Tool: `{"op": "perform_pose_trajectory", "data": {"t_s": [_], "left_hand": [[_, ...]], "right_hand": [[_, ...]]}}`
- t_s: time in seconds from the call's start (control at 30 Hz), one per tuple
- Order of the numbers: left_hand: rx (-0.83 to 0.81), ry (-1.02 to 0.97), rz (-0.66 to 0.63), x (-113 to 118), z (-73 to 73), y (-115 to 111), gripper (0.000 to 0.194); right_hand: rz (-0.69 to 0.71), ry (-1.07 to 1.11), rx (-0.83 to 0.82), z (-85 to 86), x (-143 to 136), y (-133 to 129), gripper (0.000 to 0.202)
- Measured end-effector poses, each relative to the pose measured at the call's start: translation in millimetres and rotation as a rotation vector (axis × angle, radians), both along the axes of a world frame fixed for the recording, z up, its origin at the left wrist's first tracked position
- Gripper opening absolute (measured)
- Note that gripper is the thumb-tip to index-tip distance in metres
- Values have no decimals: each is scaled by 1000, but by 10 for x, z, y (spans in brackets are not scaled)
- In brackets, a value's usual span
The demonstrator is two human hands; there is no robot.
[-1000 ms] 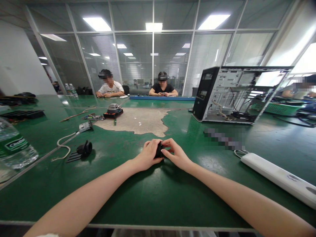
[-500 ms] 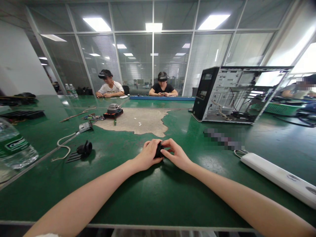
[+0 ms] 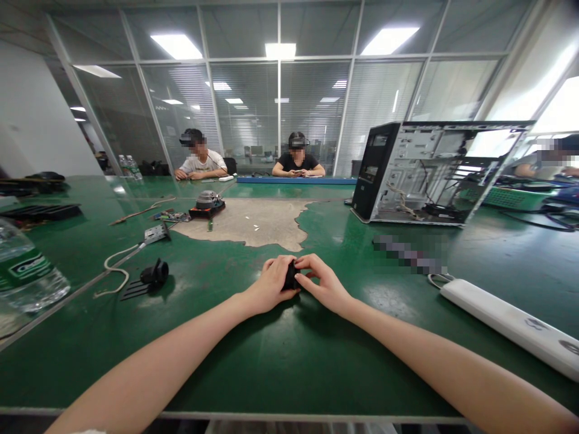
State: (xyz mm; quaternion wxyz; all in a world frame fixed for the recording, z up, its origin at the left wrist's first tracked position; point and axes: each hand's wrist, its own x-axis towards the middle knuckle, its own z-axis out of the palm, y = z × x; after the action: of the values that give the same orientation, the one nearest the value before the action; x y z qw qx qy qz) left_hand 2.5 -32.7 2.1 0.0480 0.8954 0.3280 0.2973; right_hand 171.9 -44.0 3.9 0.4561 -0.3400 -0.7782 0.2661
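A small black part (image 3: 291, 276) sits between my two hands, just above the green table (image 3: 271, 361). Most of it is covered by my fingers, so its kind does not show. My left hand (image 3: 274, 280) is wrapped round its left side. From the right, my right hand (image 3: 322, 280) pinches its edge with thumb and fingertips. To the left lies another black plastic piece (image 3: 156, 274) with a round body and several flat prongs. Beyond my hands, a bare beige patch (image 3: 253, 226) shows in the tabletop.
An opened computer case (image 3: 380, 172) stands at the back right. A white power strip (image 3: 502, 322) lies at right, a water bottle (image 3: 29, 265) at left. A fan-topped heatsink (image 3: 208, 202) and a grey cable (image 3: 120, 271) lie left of centre. Two people sit across the table.
Both hands keep nearly the same place and grip on the black part. The view has shifted very slightly.
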Motion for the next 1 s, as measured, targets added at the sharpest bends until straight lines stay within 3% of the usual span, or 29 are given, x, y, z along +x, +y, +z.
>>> {"op": "perform_pose_trajectory", "data": {"t_s": [0.1, 0.33, 0.6, 0.83, 1.0], "left_hand": [[-3, 1, 5, 0, 1, 2, 55], [-5, 7, 11, 6, -7, 14, 53], [3, 7, 5, -5, -10, 11, 56], [-12, -2, 10, 5, -7, 7, 53], [-20, -4, 12, 8, 3, 2, 53]], "right_hand": [[-1, -1, 6, -8, -2, 8, 16], [44, -9, -218, -35, -9, 46, 26], [-3, 2, 1, 0, -1, 2, 16], [29, 11, -165, -35, -18, 30, 23], [40, 23, -171, -40, -21, 26, 24]]}}
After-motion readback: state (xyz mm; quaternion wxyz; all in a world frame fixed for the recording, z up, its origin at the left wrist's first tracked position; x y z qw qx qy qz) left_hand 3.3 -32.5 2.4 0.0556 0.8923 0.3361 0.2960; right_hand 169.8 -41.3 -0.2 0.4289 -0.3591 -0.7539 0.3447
